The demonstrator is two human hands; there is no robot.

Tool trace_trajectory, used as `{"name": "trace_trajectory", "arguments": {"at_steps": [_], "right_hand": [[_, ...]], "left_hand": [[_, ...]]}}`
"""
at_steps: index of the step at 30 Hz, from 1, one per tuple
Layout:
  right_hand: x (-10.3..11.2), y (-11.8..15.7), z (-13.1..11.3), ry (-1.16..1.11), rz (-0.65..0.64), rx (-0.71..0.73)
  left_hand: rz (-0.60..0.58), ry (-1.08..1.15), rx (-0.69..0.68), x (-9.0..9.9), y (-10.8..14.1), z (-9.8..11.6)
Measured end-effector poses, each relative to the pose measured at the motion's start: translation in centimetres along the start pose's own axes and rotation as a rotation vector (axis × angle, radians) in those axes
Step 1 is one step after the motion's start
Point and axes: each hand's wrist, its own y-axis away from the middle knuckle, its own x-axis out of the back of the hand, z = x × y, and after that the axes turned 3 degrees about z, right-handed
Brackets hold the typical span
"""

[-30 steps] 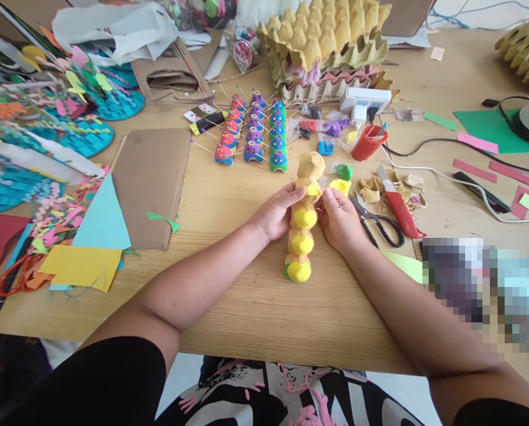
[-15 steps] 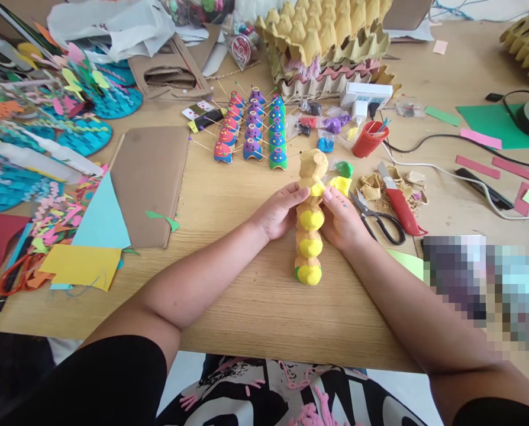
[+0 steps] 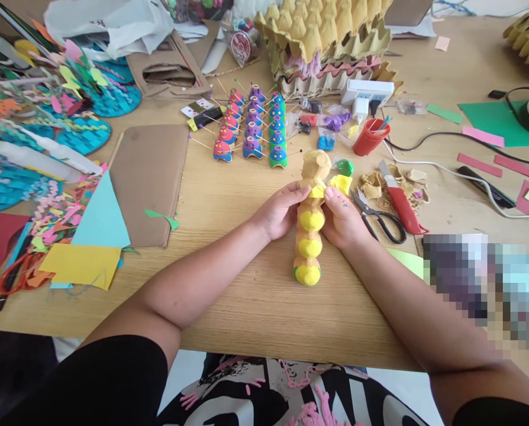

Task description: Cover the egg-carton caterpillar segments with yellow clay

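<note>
Between my hands is an egg-carton strip, a row of bumps with yellow clay on several of them and a little green at the near end. My left hand grips its left side, thumb on the yellow clay of an upper bump. From the right, my right hand holds the strip too, its thumb pressing the same clay. The far bump is bare tan card. Just beyond my right hand lie a yellow clay lump and a green clay lump.
Scissors and a red-handled knife lie to the right by carton scraps. Behind stand finished clay caterpillars, a red cup, a power strip and stacked egg trays. Cardboard and coloured paper lie left.
The hands and strip stay almost in place. My thumbs have shifted very slightly on the yellow clay, and the strip's near end has moved a touch left.
</note>
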Motion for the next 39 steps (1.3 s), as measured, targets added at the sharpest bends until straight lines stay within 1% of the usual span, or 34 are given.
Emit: {"name": "trace_trajectory", "arguments": {"at_steps": [7, 12, 16, 21, 26, 33, 39], "right_hand": [[0.1, -0.1, 0.0, -0.003, -0.001, 0.015], [0.2, -0.1, 0.0, 0.001, -0.014, -0.007], [0.4, -0.1, -0.1, 0.004, -0.027, -0.014], [0.4, -0.2, -0.4, 0.061, -0.048, -0.035], [0.0, -0.2, -0.6, 0.061, -0.068, -0.04], [-0.3, -0.2, -0.1, 0.006, -0.012, -0.03], [-0.6, 0.1, 0.1, 0.032, 0.055, 0.028]], "left_hand": [[0.009, 0.028, 0.006, -0.4, 0.1, 0.3], [0.004, 0.042, 0.005, -0.8, 0.5, 0.6], [0.014, 0.034, -0.01, -0.6, 0.4, 0.4], [0.033, -0.021, -0.013, -0.1, 0.2, 0.1], [0.034, -0.031, -0.032, -0.4, 0.0, 0.2], [0.043, -0.031, -0.04, -1.4, 0.3, 0.3], [0.07, -0.001, -0.099, -1.6, 0.3, 0.0]]}}
